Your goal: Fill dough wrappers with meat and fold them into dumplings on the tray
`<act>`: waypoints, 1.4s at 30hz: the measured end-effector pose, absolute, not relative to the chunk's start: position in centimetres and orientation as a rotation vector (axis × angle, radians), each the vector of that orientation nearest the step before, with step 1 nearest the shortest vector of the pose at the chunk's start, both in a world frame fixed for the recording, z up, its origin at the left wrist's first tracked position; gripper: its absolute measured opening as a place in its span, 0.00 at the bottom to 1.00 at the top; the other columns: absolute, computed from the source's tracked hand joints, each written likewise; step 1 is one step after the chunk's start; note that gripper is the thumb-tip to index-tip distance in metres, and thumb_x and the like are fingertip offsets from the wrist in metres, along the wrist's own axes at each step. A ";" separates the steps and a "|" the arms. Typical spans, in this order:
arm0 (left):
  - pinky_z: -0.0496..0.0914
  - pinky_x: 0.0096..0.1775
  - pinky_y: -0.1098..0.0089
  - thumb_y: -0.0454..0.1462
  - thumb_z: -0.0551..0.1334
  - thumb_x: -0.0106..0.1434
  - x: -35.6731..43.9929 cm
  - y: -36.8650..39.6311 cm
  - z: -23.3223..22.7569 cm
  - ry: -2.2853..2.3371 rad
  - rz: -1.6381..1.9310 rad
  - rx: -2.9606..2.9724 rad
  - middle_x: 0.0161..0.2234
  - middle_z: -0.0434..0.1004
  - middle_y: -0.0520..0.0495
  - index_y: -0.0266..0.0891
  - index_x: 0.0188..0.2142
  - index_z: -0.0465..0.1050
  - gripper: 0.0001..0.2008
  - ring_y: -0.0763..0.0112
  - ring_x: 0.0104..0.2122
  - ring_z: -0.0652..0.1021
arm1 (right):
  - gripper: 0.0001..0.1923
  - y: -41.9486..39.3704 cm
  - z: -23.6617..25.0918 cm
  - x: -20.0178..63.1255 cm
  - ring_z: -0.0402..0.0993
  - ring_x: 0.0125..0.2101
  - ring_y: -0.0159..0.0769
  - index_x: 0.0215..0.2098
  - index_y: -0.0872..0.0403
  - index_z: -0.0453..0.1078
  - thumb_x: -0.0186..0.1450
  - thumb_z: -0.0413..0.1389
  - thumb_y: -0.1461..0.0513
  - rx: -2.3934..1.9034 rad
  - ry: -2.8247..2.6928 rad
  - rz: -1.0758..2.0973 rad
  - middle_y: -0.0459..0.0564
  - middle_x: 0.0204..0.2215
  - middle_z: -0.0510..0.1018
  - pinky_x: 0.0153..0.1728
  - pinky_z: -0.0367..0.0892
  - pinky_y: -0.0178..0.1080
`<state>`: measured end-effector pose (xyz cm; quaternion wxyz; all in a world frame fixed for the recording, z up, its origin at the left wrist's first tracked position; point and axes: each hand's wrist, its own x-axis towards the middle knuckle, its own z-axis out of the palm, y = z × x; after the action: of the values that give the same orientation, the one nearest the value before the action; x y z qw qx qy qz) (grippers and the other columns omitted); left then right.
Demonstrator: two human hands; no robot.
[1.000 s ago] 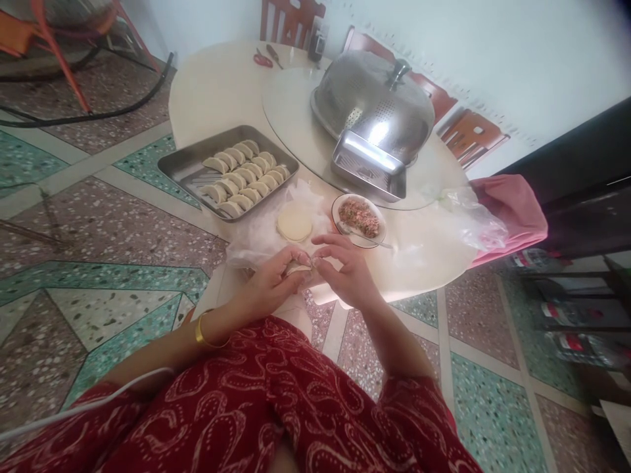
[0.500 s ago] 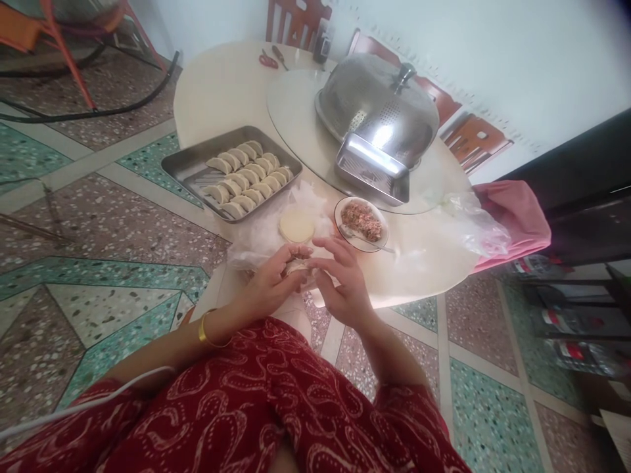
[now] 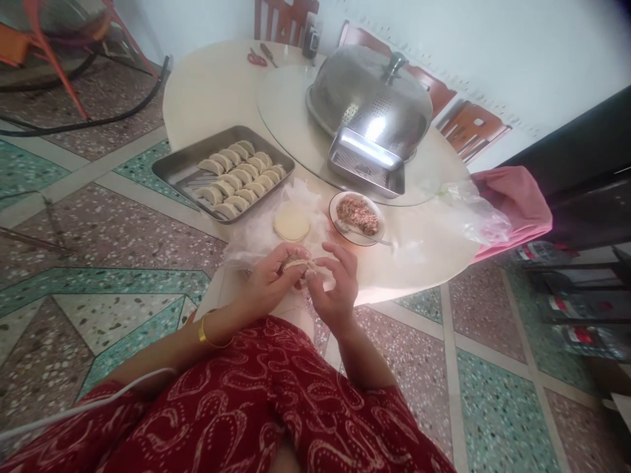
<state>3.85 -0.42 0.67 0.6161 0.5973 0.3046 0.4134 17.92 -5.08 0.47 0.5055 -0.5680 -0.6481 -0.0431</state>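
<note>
My left hand point(image 3: 269, 284) and my right hand point(image 3: 334, 289) meet at the near edge of the round table point(image 3: 217, 89), both pinching one pale dumpling point(image 3: 296, 265) between the fingertips. Just beyond it lies a stack of round wrappers point(image 3: 291, 224) on crumpled clear plastic point(image 3: 256, 233). A small plate of minced filling point(image 3: 357, 217) with a spoon sits to the right of the wrappers. A metal tray point(image 3: 172, 169) at the left holds several folded dumplings in rows.
A domed steel cover point(image 3: 369, 102) and a steel tray point(image 3: 365, 163) stand on the turntable at the back. A plastic bag point(image 3: 468, 210) and a pink cloth point(image 3: 517, 200) hang at the right edge. Red scissors point(image 3: 256, 59) lie far back. Wooden chairs point(image 3: 468, 131) ring the table.
My right hand has turned palm-inward and drawn closer to my left hand; the dumpling's folded edge now shows between the fingertips. The view shifted slightly.
</note>
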 end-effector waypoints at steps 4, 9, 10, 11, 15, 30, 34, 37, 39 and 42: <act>0.70 0.27 0.76 0.41 0.59 0.66 4.1 -0.6 0.6 0.709 0.927 1.363 0.38 0.71 0.50 0.38 0.41 0.68 0.09 0.80 0.25 0.72 | 0.04 -5.1 -0.1 17.8 0.70 0.49 0.44 0.34 0.48 0.71 0.63 0.55 0.63 -1.307 -1.550 -0.197 0.53 0.44 0.76 0.49 0.70 0.52; 0.71 0.28 0.75 0.42 0.59 0.65 4.3 -0.6 0.9 0.710 0.908 1.353 0.32 0.72 0.51 0.38 0.41 0.68 0.10 0.77 0.25 0.72 | 0.06 -5.3 -1.1 18.2 0.67 0.52 0.49 0.37 0.46 0.72 0.62 0.55 0.60 -1.377 -1.574 -0.224 0.53 0.47 0.75 0.54 0.65 0.58; 0.71 0.29 0.74 0.42 0.59 0.65 4.3 -0.6 1.0 0.709 0.905 1.354 0.31 0.72 0.51 0.38 0.41 0.68 0.10 0.76 0.26 0.73 | 0.07 -5.3 -1.3 18.2 0.66 0.52 0.50 0.38 0.45 0.72 0.62 0.56 0.60 -1.393 -1.573 -0.227 0.53 0.48 0.75 0.54 0.64 0.59; 0.71 0.29 0.74 0.43 0.58 0.66 4.3 -0.7 1.1 0.707 0.902 1.355 0.30 0.72 0.52 0.38 0.41 0.68 0.10 0.75 0.26 0.73 | 0.08 -5.3 -1.4 18.2 0.66 0.52 0.51 0.39 0.45 0.72 0.61 0.56 0.59 -1.397 -1.570 -0.233 0.53 0.48 0.75 0.54 0.64 0.59; 0.70 0.29 0.74 0.43 0.58 0.66 4.3 -0.8 1.1 0.677 0.872 1.325 0.29 0.71 0.51 0.39 0.42 0.67 0.10 0.75 0.26 0.72 | 0.08 -5.2 -1.7 18.0 0.66 0.53 0.50 0.39 0.44 0.73 0.61 0.56 0.61 -1.360 -1.541 -0.241 0.52 0.48 0.75 0.54 0.64 0.57; 0.72 0.42 0.67 0.33 0.54 0.66 4.0 -0.7 1.8 0.463 0.612 1.996 0.39 0.75 0.46 0.40 0.40 0.70 0.07 0.68 0.40 0.75 | 0.33 -3.9 -0.6 17.3 0.75 0.52 0.45 0.55 0.53 0.65 0.70 0.28 0.47 -0.935 -0.804 1.483 0.59 0.51 0.78 0.48 0.73 0.54; 0.69 0.52 0.63 0.34 0.56 0.66 4.0 -0.2 2.1 0.382 0.633 2.185 0.48 0.74 0.42 0.41 0.38 0.73 0.06 0.63 0.50 0.74 | 0.34 -4.0 -0.2 16.6 0.75 0.51 0.43 0.57 0.52 0.63 0.70 0.27 0.47 -0.859 -0.717 1.502 0.56 0.50 0.79 0.47 0.74 0.53; 0.67 0.53 0.60 0.36 0.60 0.65 4.0 0.4 2.2 0.359 0.695 2.283 0.49 0.75 0.43 0.42 0.38 0.75 0.04 0.62 0.51 0.73 | 0.33 -4.4 -0.3 16.6 0.75 0.51 0.42 0.59 0.49 0.61 0.69 0.27 0.45 -0.815 -0.660 1.555 0.55 0.52 0.78 0.46 0.75 0.52; 0.66 0.52 0.59 0.37 0.63 0.64 3.9 0.7 2.2 0.342 0.752 2.312 0.46 0.76 0.44 0.42 0.36 0.76 0.03 0.62 0.48 0.74 | 0.33 -4.7 -0.4 16.6 0.76 0.49 0.40 0.60 0.48 0.60 0.69 0.27 0.45 -0.811 -0.624 1.587 0.53 0.53 0.77 0.47 0.76 0.51; 0.65 0.52 0.58 0.37 0.65 0.62 3.9 0.8 1.8 0.358 0.766 2.298 0.43 0.77 0.48 0.43 0.33 0.77 0.02 0.62 0.45 0.73 | 0.34 -4.9 -0.5 16.5 0.78 0.41 0.39 0.59 0.48 0.61 0.69 0.27 0.45 -0.977 -0.733 1.441 0.51 0.49 0.79 0.43 0.78 0.49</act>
<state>3.88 0.82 1.78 0.3395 0.8827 0.1376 0.2943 16.51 -4.89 -0.47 0.5862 -0.4190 -0.3145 0.6179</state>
